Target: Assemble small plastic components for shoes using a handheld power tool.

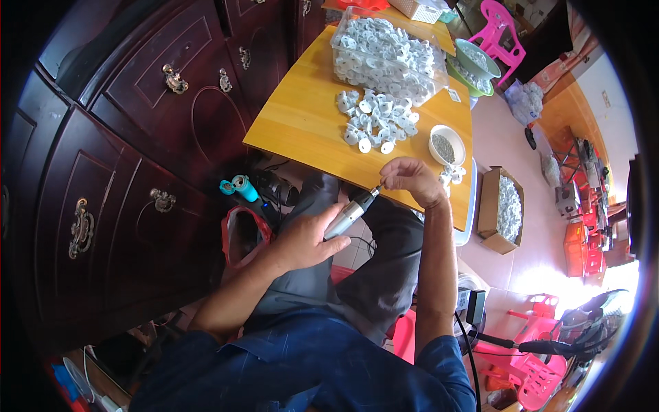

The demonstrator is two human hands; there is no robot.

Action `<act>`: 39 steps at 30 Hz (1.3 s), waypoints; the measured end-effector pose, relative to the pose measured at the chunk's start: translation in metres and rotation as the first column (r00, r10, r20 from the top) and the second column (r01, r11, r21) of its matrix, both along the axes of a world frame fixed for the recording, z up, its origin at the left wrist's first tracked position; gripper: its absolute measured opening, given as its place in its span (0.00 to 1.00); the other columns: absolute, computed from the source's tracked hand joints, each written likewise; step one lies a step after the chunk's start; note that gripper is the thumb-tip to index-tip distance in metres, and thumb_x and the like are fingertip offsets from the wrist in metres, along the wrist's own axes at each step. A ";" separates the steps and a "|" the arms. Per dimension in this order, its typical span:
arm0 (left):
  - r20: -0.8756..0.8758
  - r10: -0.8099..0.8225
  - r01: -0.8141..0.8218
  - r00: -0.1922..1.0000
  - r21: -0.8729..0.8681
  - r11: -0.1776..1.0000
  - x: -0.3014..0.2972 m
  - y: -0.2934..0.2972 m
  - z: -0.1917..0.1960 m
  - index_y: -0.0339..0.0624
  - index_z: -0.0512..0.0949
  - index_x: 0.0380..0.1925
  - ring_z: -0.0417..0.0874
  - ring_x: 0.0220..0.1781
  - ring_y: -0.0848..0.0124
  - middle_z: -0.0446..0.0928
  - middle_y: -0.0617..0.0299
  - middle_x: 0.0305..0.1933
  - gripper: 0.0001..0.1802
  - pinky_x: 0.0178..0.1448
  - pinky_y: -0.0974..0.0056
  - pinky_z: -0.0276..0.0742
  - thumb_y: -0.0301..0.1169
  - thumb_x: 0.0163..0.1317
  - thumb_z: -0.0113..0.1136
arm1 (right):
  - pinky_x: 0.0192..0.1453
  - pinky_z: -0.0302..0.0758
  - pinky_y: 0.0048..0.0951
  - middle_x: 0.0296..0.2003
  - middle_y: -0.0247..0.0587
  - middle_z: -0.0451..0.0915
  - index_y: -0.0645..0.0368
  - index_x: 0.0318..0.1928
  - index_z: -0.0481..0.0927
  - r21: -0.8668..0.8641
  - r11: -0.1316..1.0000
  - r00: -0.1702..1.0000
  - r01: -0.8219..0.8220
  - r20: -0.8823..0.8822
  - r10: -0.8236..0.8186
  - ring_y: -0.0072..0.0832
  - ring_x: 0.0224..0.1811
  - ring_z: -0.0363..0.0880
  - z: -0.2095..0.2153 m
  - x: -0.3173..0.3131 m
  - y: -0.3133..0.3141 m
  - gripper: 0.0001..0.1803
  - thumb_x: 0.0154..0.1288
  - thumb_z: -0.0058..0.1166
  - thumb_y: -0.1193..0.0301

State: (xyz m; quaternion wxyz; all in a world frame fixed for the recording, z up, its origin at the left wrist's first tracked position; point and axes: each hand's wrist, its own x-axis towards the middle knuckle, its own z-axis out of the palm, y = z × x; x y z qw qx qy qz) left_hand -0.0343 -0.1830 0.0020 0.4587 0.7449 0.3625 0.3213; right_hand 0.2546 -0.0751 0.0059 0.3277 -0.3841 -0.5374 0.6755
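Note:
My left hand (310,237) is wrapped round an electric screwdriver (348,215) with a silver-grey body and a black nose, which points up and to the right over my lap. At its tip, the thumb and fingers of my right hand (414,180) are pinched together; whatever they hold is too small to make out. Beyond my right hand, on the yellow wooden table (295,117), stands a white bowl (461,143) of small grey pieces. A few white plastic parts (451,174) lie beside it. Farther in is a loose pile of similar white parts (377,120).
A clear plastic bin (388,58) heaped with white parts stands at the table's far end. Dark wooden drawers (165,103) rise on the left. A cardboard box (500,209) of white parts sits on the floor at right. Below the table's left edge are a turquoise bottle (244,187) and red bag (237,237).

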 end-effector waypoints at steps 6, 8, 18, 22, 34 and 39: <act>-0.002 0.103 -0.103 0.995 0.001 0.995 0.002 -0.002 -0.001 0.37 0.67 0.65 0.85 0.47 0.48 0.81 0.41 0.44 0.33 0.50 0.56 0.79 0.41 0.63 0.65 | 0.43 0.76 0.22 0.40 0.37 0.85 0.62 0.49 0.82 0.006 0.993 0.991 0.117 -0.066 -0.116 0.20 0.37 0.82 0.003 -0.018 -0.003 0.14 0.62 0.64 0.74; 0.048 0.165 -0.164 0.985 -0.035 0.986 0.001 -0.002 0.001 0.36 0.68 0.63 0.85 0.49 0.50 0.81 0.43 0.47 0.33 0.51 0.57 0.79 0.39 0.63 0.65 | 0.42 0.76 0.22 0.42 0.37 0.85 0.62 0.49 0.81 0.030 0.975 0.974 0.222 -0.051 -0.220 0.20 0.37 0.81 0.001 -0.024 0.000 0.15 0.63 0.64 0.73; 0.086 0.155 -0.153 0.984 -0.028 0.988 -0.001 0.003 0.006 0.35 0.68 0.63 0.84 0.52 0.54 0.81 0.45 0.51 0.32 0.55 0.58 0.78 0.36 0.63 0.66 | 0.44 0.79 0.39 0.39 0.48 0.80 0.50 0.44 0.84 0.832 0.538 0.441 0.136 0.435 -0.785 0.43 0.39 0.82 -0.039 -0.040 0.027 0.12 0.58 0.62 0.67; 0.049 0.145 -0.139 0.988 -0.101 0.985 -0.003 0.002 0.009 0.36 0.68 0.64 0.82 0.53 0.61 0.80 0.49 0.52 0.33 0.57 0.60 0.76 0.38 0.63 0.66 | 0.45 0.77 0.43 0.39 0.52 0.80 0.51 0.44 0.82 0.779 0.603 0.440 0.168 0.488 -0.753 0.50 0.40 0.80 -0.040 -0.043 0.026 0.11 0.59 0.60 0.67; -0.032 0.144 -0.148 0.989 -0.216 0.965 -0.001 0.001 0.008 0.35 0.71 0.59 0.84 0.49 0.52 0.81 0.45 0.47 0.30 0.52 0.56 0.77 0.40 0.62 0.67 | 0.40 0.78 0.25 0.34 0.39 0.86 0.56 0.49 0.85 0.508 0.749 0.733 0.426 0.292 -0.615 0.22 0.33 0.83 -0.044 -0.055 -0.019 0.14 0.62 0.62 0.73; -0.053 0.139 -0.148 0.989 -0.224 0.963 -0.002 0.001 0.011 0.35 0.71 0.58 0.84 0.47 0.53 0.81 0.45 0.45 0.29 0.51 0.56 0.77 0.40 0.62 0.67 | 0.40 0.77 0.22 0.33 0.34 0.85 0.59 0.49 0.85 0.378 0.782 0.772 0.496 0.220 -0.596 0.16 0.34 0.80 -0.041 -0.060 -0.027 0.14 0.63 0.62 0.73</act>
